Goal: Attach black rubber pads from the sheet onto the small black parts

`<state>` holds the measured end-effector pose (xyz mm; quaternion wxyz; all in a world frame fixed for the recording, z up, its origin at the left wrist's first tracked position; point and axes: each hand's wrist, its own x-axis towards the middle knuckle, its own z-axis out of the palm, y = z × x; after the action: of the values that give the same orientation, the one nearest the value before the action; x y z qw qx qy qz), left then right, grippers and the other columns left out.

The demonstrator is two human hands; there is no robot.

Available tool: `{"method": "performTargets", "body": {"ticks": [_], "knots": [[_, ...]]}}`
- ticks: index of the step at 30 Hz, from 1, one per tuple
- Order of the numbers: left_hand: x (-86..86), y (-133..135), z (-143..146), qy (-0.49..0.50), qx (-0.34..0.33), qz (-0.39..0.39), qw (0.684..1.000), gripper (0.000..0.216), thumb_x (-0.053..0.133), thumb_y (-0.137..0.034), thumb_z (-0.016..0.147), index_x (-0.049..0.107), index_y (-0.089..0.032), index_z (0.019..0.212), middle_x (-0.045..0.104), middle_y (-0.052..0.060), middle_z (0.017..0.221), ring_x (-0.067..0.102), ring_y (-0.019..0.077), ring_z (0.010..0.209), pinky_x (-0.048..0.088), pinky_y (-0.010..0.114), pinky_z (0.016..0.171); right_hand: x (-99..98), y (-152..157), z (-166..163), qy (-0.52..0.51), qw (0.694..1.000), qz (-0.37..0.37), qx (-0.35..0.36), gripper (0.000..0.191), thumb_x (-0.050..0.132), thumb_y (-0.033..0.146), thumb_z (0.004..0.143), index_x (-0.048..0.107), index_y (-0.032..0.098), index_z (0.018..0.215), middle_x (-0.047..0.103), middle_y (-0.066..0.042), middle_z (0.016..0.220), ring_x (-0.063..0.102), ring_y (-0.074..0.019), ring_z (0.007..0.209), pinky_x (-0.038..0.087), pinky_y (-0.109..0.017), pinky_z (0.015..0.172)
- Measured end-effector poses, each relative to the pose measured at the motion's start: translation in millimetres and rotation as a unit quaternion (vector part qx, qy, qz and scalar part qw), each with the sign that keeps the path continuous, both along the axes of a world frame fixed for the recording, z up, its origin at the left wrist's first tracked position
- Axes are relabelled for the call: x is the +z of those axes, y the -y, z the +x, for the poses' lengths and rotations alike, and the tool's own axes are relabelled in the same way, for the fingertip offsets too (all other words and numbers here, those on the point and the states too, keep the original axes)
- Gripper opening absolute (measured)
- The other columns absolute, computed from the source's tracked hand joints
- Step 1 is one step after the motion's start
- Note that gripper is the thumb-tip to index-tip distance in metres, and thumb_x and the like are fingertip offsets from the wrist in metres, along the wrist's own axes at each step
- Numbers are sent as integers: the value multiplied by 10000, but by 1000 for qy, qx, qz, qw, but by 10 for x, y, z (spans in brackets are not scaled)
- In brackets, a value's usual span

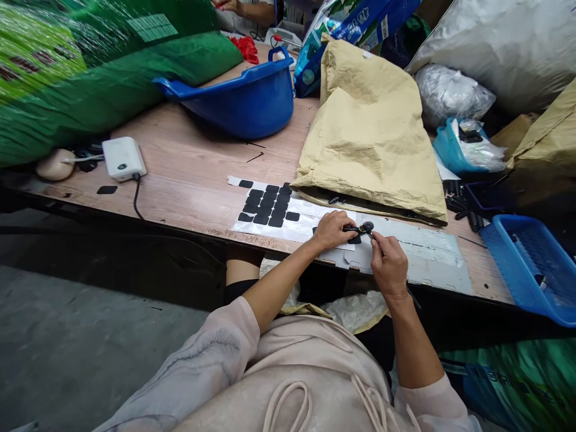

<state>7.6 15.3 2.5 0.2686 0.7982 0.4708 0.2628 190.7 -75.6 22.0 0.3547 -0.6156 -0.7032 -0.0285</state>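
My left hand (332,230) pinches a small black part (359,228) with a round, knob-like end, just over the table's front edge. My right hand (390,261) is closed at that round end, its thumb and finger on a thin, light-coloured piece whose kind I cannot make out. Under and left of the hands lies a white sheet (306,227) bearing rows of black rounded-square stickers (265,207). A grey board (427,249) lies flat beneath the right hand's side.
A tan woven sack (364,126) lies mouth-forward behind my hands. Beyond stands a blue basin (243,99). To the right are a blue basket (531,258) and loose black parts (463,207). A white box with a cable (124,158) sits left. Another person's hand (231,6) shows at the back.
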Motion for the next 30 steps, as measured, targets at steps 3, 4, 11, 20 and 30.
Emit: {"method": "performTargets", "body": {"ticks": [3,4,11,20,30], "knots": [[16,6,3,-1,3,-1,1000,144,781,-300,859,809,-233,984,705,37,952,639,224,973,489,363,913,7,-19,63,3,1000,1,-22,344,470,350,1060,750,206,1197,720,-84,960,666,-195,892,509,-299,805],[19,8,5,-2,3,-1,1000,144,784,-300,856,807,-230,981,707,37,953,641,226,974,491,365,913,13,-33,111,2,999,8,-37,345,474,351,1057,748,202,1203,719,-88,971,665,-197,901,504,-299,813],[26,20,13,0,16,6,1000,160,812,-279,795,770,-222,939,697,32,937,642,232,961,499,357,880,-110,-212,613,81,987,-28,-134,301,528,319,996,774,220,1138,680,-78,950,581,-211,868,419,-312,764],[12,41,-22,-14,4,14,1000,222,790,-335,848,749,-238,1043,687,35,958,628,238,972,491,373,910,-280,-274,690,107,982,-45,-151,291,548,324,970,772,232,1131,637,-90,952,490,-240,901,363,-362,809],[253,522,-180,91,-107,36,989,273,560,-411,1026,710,-216,1144,731,98,1098,642,242,1048,483,383,983,-228,-269,614,103,979,-64,-163,280,563,301,953,760,225,1137,603,-89,968,447,-230,897,333,-362,789]]}}
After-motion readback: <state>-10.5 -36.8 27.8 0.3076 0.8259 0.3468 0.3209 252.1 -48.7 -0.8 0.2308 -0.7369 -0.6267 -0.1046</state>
